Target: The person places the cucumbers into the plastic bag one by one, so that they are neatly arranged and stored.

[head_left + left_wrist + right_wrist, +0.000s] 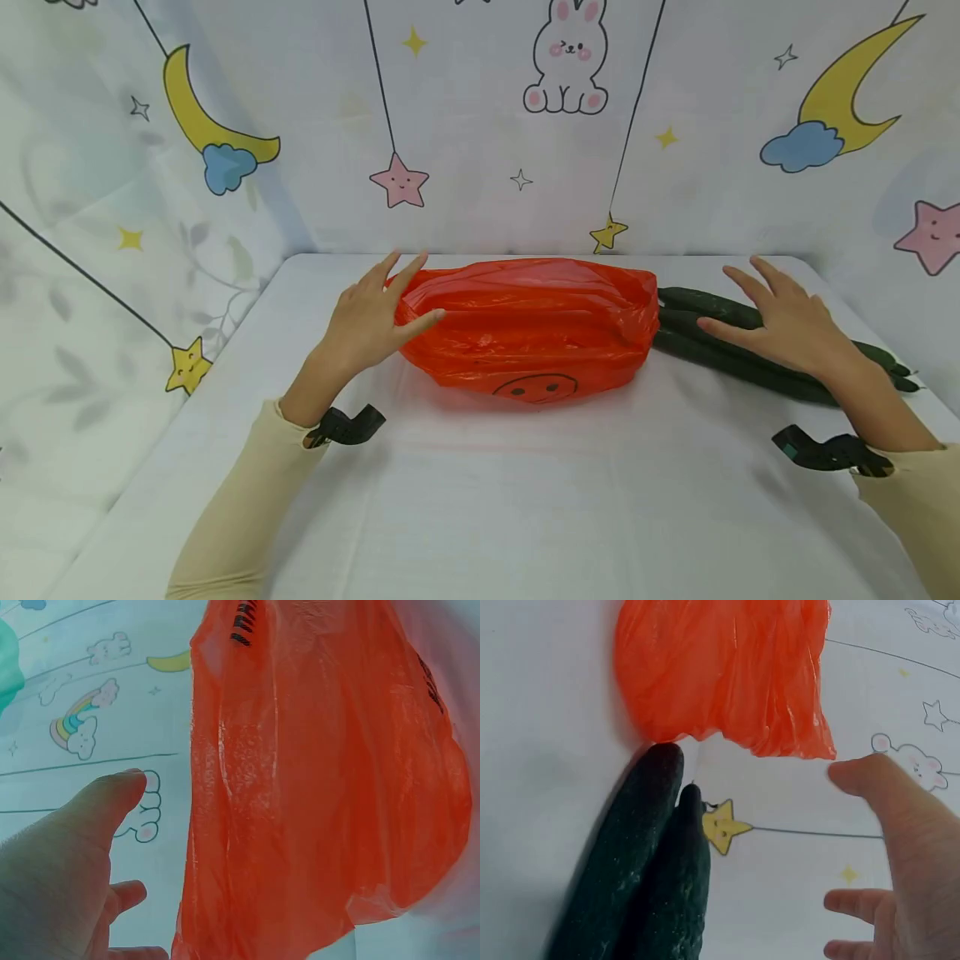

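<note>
A red plastic bag [525, 325] with a printed smiling face lies puffed up across the middle of the table. At its left end, my left hand [375, 321] is held with fingers spread and nothing in them; the left wrist view shows the thumb [112, 799] apart from the bag [300, 780]. Several dark green cucumbers [738, 354] lie to the right of the bag, their tips close to its edge. Over them hovers my right hand [795, 321], fingers spread and holding nothing. The right wrist view shows two cucumbers [622, 855] below the bag's edge [727, 682].
A white cloth covers the table [525, 500]. Behind it hangs a pale curtain [465, 100] printed with moons, stars and a rabbit. Each wrist wears a black strap, such as the left strap [348, 425].
</note>
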`<action>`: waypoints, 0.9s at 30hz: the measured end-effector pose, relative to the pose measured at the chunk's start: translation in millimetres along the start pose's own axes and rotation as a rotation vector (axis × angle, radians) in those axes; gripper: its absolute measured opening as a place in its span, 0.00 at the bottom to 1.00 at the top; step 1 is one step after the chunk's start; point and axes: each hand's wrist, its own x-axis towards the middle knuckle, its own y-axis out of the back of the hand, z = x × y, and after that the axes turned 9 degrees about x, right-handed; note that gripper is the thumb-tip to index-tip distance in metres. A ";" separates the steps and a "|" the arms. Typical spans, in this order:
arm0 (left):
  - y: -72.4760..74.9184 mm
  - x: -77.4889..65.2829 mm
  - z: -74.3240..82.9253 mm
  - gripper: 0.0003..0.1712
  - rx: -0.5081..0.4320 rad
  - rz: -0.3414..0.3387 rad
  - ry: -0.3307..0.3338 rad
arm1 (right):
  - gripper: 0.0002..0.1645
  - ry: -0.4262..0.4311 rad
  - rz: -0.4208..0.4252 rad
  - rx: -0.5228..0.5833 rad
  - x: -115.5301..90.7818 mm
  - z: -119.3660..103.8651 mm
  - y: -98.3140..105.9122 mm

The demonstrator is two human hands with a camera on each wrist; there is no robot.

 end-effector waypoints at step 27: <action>-16.9 -4.1 -8.6 0.36 -0.183 0.014 0.049 | 0.40 0.112 -0.080 0.089 -6.6 39.9 -20.2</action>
